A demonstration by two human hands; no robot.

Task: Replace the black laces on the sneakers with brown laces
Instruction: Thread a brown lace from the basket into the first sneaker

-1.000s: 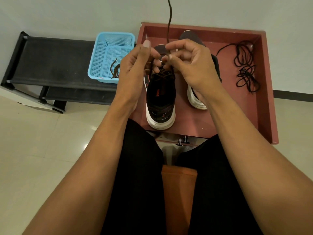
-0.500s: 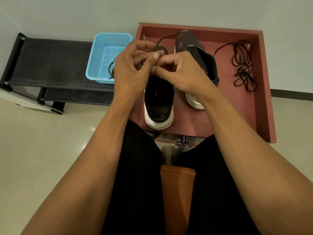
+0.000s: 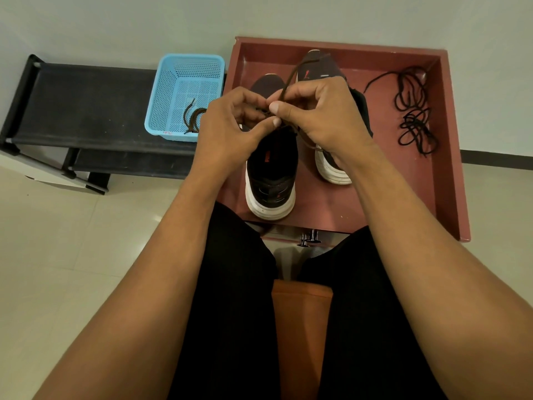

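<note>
In the red tray (image 3: 450, 168) the near sneaker (image 3: 271, 174) and far sneaker (image 3: 320, 67) are stood; the black laces (image 3: 415, 119) are heaped by its right edge, so removal is judged done; a brown lace (image 3: 289, 79) is pinched by left hand (image 3: 227, 134) and right hand (image 3: 326, 119) over the near sneaker; relacing is judged unfinished.

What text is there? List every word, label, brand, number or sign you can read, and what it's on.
No readable words or numbers.
Blue plastic mesh basket: red handwritten mark on front rim, too small to read.
Nearer black sneaker with white sole: red tongue mark, blurred.
Farther black sneaker: red logo shape, white mark, no legible letters.
</note>
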